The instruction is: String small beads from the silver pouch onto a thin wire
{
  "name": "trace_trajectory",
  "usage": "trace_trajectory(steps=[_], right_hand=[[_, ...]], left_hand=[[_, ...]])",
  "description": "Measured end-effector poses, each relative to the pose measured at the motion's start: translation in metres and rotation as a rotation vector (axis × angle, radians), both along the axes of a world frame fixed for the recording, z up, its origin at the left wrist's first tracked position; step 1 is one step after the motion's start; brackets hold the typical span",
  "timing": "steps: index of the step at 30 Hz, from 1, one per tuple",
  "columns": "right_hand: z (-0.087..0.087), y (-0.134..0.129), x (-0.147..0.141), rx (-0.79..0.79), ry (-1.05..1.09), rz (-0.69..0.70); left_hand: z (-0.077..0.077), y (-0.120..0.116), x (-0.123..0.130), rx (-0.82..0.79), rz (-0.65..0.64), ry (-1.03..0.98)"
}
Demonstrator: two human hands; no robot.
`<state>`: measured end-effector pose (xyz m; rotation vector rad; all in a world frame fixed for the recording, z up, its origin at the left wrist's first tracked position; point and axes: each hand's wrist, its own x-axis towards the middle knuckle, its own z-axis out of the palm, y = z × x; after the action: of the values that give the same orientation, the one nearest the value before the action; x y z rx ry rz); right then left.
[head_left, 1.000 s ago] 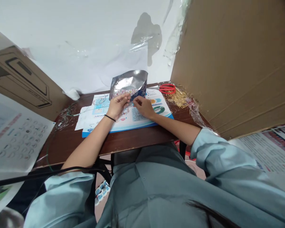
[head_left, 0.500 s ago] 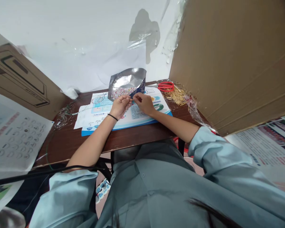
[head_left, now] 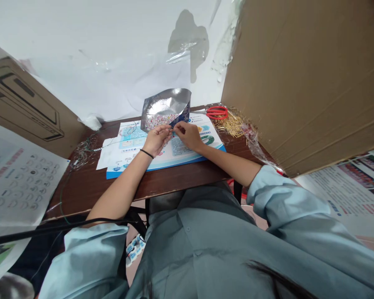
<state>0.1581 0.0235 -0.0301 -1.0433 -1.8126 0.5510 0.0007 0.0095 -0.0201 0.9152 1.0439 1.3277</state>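
Observation:
My left hand (head_left: 158,139), with a black band at the wrist, is closed in a pinch at the front edge of a silver-lined bag (head_left: 166,101). Small pink and white beads (head_left: 161,120) lie inside the open bag. My right hand (head_left: 188,135) is also pinched, its fingertips meeting those of my left hand. Whatever sits between the fingertips is too small to make out. Beneath both hands is a printed sheet (head_left: 180,146) with a blue edge.
Red-handled scissors (head_left: 217,112) lie at the back right beside a pile of golden sticks (head_left: 233,126). Tangled clear thread (head_left: 81,154) is at the left of the brown table (head_left: 165,181). Cardboard stands on the left (head_left: 28,99) and right (head_left: 305,79).

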Motion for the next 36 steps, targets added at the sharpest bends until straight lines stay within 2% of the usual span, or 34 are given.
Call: trace_trajectory(steps=[36], right_hand=[[0.0050, -0.0085, -0.0028, -0.026, -0.046, -0.006]], left_hand=[[-0.0021, -0.0011, -0.0009, 0.060, -0.034, 0.100]])
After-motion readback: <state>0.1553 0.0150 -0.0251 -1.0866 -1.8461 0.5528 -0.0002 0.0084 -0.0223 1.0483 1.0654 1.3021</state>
